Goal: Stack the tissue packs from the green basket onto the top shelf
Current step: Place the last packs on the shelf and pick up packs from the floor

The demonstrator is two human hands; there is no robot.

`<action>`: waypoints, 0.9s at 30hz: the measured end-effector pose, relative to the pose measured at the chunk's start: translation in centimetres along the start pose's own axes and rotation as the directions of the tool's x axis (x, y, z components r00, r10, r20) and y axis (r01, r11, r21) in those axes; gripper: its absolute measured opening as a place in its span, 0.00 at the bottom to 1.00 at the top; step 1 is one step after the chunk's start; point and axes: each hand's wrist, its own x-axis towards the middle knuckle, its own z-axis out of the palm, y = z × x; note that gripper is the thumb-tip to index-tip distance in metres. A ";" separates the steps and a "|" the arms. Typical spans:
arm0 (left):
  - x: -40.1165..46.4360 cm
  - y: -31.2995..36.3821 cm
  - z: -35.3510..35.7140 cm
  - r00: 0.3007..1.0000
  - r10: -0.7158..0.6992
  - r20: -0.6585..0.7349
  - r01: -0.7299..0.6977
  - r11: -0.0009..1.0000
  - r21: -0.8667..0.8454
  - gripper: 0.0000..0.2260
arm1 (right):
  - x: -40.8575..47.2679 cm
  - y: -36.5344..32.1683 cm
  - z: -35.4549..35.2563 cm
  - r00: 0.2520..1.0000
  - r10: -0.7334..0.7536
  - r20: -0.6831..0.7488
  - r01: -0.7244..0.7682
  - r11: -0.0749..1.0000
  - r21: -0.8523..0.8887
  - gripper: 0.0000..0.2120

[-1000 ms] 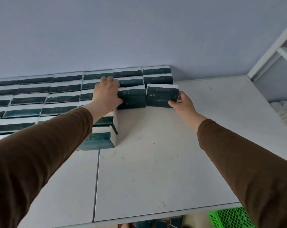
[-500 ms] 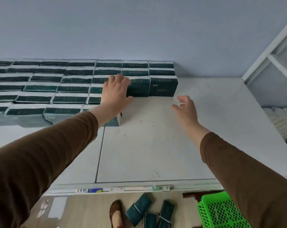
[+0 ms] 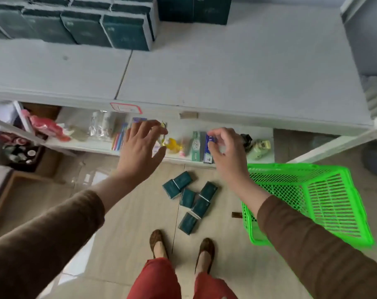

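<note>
Back down for more packs
My hands, left [image 3: 140,147] spread and right [image 3: 226,152] loosely curled, both empty, have left the white top shelf [image 3: 237,67]; 5 dark green tissue packs [image 3: 190,199] wait on the floor.

left hand [image 3: 140,147] spread empty, right hand [image 3: 227,153] loosely curled, empty

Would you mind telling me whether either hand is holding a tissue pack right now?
No, the left hand and right hand are both empty, while the loose tissue packs lie on the floor.
</note>
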 end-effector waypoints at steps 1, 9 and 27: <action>-2.2 -0.2 1.1 0.999 -0.014 0.032 0.014 1.000 -0.015 0.16 | -1.8 1.2 1.0 0.999 0.037 0.016 -0.037 0.999 0.000 0.08; -18.6 -2.1 15.3 0.897 -0.201 0.394 0.251 0.965 -0.080 0.16 | -16.1 15.8 12.1 0.810 0.568 0.147 -0.562 0.823 -0.081 0.08; -37.1 -5.3 57.4 0.664 -0.189 0.724 0.232 0.972 0.042 0.31 | -25.6 51.3 35.4 0.248 0.957 0.151 -0.946 0.273 -0.176 0.30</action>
